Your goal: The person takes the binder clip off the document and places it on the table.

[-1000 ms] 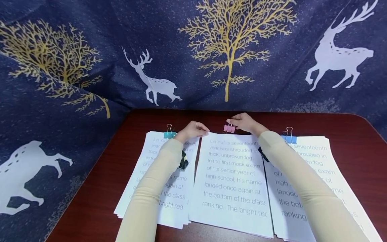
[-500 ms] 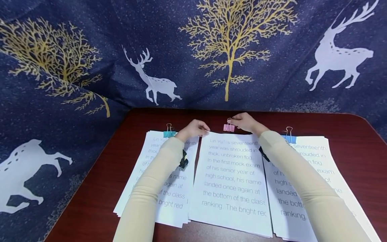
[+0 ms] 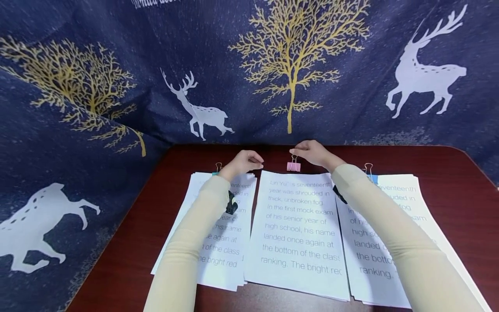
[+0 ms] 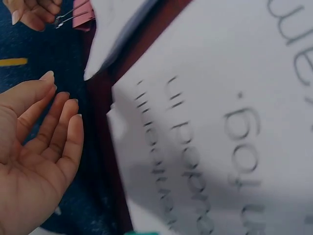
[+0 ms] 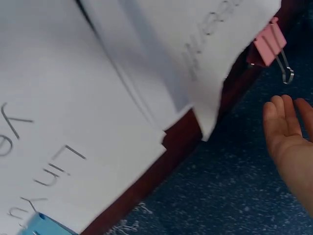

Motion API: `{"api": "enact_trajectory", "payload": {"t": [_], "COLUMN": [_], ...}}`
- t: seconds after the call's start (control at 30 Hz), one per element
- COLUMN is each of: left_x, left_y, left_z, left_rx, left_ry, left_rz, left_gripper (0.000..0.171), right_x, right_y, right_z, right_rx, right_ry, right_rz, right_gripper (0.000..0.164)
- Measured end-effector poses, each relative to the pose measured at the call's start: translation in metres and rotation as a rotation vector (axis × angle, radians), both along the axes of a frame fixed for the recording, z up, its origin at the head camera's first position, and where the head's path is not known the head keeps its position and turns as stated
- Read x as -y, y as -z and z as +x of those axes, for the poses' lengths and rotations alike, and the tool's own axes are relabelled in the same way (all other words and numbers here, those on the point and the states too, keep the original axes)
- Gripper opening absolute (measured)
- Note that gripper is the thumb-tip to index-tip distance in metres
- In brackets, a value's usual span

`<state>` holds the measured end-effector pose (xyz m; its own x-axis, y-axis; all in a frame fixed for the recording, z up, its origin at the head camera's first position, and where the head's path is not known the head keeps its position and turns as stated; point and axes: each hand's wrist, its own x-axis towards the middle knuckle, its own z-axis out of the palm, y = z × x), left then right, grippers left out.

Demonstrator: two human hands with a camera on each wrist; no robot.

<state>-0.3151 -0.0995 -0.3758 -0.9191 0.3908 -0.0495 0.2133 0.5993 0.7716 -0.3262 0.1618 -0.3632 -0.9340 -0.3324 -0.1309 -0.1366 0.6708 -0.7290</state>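
A pink binder clip (image 3: 293, 167) sits at the top edge of the middle paper stack (image 3: 298, 234), its wire handles pointing away from the page. My right hand (image 3: 315, 154) is just beyond those handles; in the right wrist view a small gap separates the fingers (image 5: 281, 115) from the wire of the pink clip (image 5: 270, 43). Left of the clip, my left hand (image 3: 243, 162) hovers over the left stack's top right corner, with loosely bent fingers and nothing in them. The middle stack's top corners curl up in the wrist views.
A left paper stack (image 3: 218, 264) has a teal binder clip (image 3: 215, 173) at its top, partly hidden by my arm. The right stack (image 3: 374, 277) carries a blue binder clip (image 3: 373, 177). Dark red table (image 3: 448, 173) lies beneath, with a patterned blue cloth (image 3: 249, 86) behind.
My left hand has let go of the middle stack's corner and moved left and up. The right hand has come off the pink clip's handles, drawing slightly back. The head view has shifted slightly.
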Motion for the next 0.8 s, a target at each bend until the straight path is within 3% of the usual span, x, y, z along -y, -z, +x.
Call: {"api": "enact_trajectory", "payload": {"t": [0.43,0.8], "left_x": [0.040,0.087], "left_y": [-0.031,-0.028], "left_z": [0.000,0.003], "left_rx": [-0.063,-0.096], "left_ry": [-0.080,-0.209], "left_rz": [-0.017,0.002], "left_gripper": [0.026,0.024], "right_x": [0.024,0.058], "right_y": [-0.026,-0.035], "right_z": [0.003,0.000], "right_rx": [-0.036,-0.022], "right_ry": [-0.055,-0.098], "right_rz": [-0.028,-0.026], "right_gripper": [0.059,0.058]}}
